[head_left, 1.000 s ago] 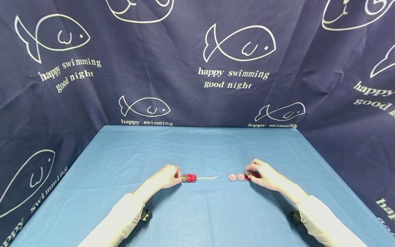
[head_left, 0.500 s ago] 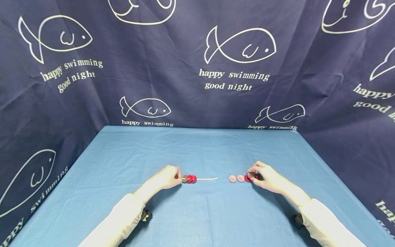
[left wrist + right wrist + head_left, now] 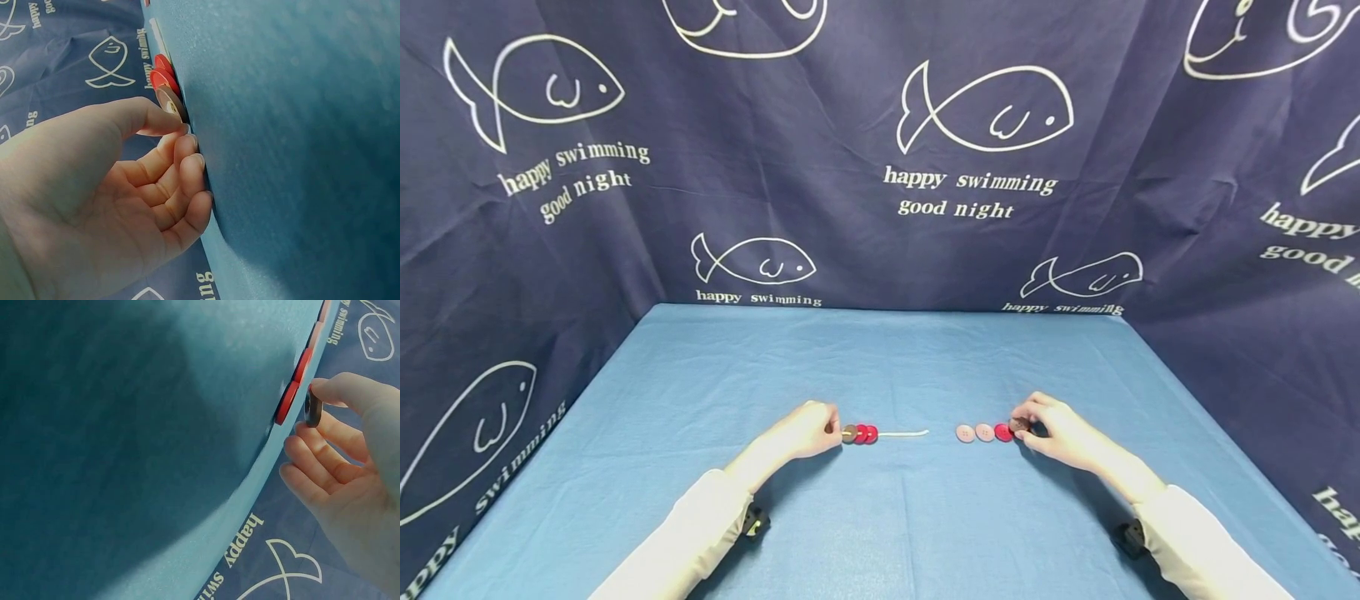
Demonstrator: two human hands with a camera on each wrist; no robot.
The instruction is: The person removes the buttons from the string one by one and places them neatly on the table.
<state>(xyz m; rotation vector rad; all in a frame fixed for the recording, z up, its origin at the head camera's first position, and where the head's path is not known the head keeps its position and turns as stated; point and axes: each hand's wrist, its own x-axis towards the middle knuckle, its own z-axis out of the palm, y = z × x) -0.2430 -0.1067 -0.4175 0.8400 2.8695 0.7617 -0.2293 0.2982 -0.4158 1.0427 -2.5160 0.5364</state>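
Note:
At the left, my left hand point(image 3: 815, 429) pinches the near end of a thin white cord point(image 3: 904, 432) between thumb and forefinger; its tips hide that end. The cord runs through a brown button point(image 3: 849, 434) and two overlapping red buttons point(image 3: 871, 433), then lies free to the right. In the left wrist view, the brown button point(image 3: 169, 103) sits right against the fingertips. My right hand point(image 3: 1051, 427) pinches another brown button point(image 3: 313, 407) by its edge, tilted just above the row's end. Under it lie two loose red buttons point(image 3: 288, 402), one partly covered in the head view.
Two pink buttons point(image 3: 975, 432) lie to the left of the loose red ones, in line with the cord. Blue cloth point(image 3: 880, 517) covers the table. A dark fish-print curtain point(image 3: 850, 167) stands behind and at both sides.
My right hand has shifted slightly right with the brown button, uncovering the nearer loose red button. My left hand and the threaded buttons stay in place.

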